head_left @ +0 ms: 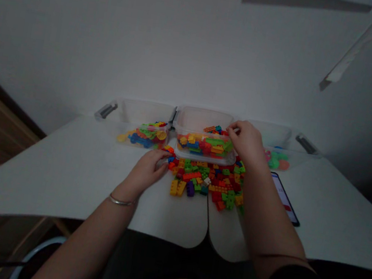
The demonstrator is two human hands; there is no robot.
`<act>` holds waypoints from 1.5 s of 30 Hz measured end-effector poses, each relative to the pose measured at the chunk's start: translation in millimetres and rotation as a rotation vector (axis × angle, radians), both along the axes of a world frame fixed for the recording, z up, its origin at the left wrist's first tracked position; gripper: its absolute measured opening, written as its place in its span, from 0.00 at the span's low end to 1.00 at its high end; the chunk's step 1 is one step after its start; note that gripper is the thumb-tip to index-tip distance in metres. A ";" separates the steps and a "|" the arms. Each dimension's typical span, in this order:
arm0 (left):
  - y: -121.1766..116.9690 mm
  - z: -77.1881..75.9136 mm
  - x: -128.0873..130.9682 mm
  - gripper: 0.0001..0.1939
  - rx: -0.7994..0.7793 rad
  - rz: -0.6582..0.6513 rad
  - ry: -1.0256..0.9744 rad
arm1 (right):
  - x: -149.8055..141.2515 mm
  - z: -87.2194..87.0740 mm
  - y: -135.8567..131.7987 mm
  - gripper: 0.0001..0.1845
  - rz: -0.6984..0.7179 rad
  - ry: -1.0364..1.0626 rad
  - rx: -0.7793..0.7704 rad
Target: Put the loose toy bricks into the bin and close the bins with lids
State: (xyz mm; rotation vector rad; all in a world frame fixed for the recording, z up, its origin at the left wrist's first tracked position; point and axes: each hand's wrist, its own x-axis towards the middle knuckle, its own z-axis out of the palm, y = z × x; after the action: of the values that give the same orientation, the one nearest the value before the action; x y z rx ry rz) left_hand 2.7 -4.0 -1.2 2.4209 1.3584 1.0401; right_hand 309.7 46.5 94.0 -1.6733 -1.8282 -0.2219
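My left hand (pixel 148 167) rests at the left edge of a pile of toy building bricks (pixel 201 177) on the table. Its fingers are stretched toward a few red, orange and blue bricks, with the thumb apart from them. Over the right rim of the middle clear plastic box (pixel 206 117), my right hand (pixel 247 139) has thumb and fingertips pinched together. Whatever the pinch may hold is too small to make out. Inside that box lie many coloured bricks (pixel 206 146), seen through its front wall.
A clear box (pixel 146 110) with coloured toy pieces stands on the left, another clear box (pixel 279 132) on the right. A phone (pixel 285 198) lies beside my right forearm. Behind the boxes rises the wall (pixel 152 36). A seam (pixel 208 213) splits the white table (pixel 78 179).
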 end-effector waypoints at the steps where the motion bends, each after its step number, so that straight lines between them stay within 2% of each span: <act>1: 0.7 -0.4 -0.6 0.14 0.006 -0.011 0.018 | -0.5 0.7 -0.4 0.13 -0.007 -0.029 -0.034; 6: 3.3 -2.9 -1.5 0.13 0.031 -0.029 0.060 | -6.9 0.0 -2.4 0.21 -0.013 -0.155 -0.063; 12: 5.7 -6.6 0.9 0.16 0.081 -0.060 0.175 | -13.2 -9.8 -0.5 0.24 0.049 -0.172 0.000; 16: 6.6 -7.2 2.8 0.15 0.092 -0.085 0.232 | -13.5 -6.1 -2.8 0.19 0.070 -0.091 -0.034; 19: 7.2 -6.6 3.1 0.13 0.079 -0.084 0.253 | -14.4 -0.8 -6.6 0.15 0.123 0.005 0.054; 23: 5.8 -3.7 3.6 0.11 0.063 -0.075 0.286 | -20.5 3.5 -13.2 0.14 0.225 0.092 0.196; 28: 3.6 -1.5 3.9 0.10 0.047 -0.048 0.306 | -33.5 7.5 -24.8 0.12 0.356 0.097 0.251; 34: 5.9 -4.9 3.5 0.09 0.032 -0.041 0.265 | -48.4 6.7 -34.3 0.10 0.563 0.096 0.204; 40: 1.7 0.2 6.8 0.09 0.025 0.052 0.141 | -69.9 -8.1 -38.0 0.08 0.829 0.077 0.056; 45: -2.0 3.9 9.1 0.11 0.099 0.078 -0.003 | -85.5 -24.0 -39.2 0.09 0.812 0.087 -0.107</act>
State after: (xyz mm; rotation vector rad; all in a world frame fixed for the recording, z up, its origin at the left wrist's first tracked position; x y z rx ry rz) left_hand 11.9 -6.0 2.7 2.4523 1.4439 1.1560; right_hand 224.3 7.2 70.1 -0.8639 -2.3084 0.2955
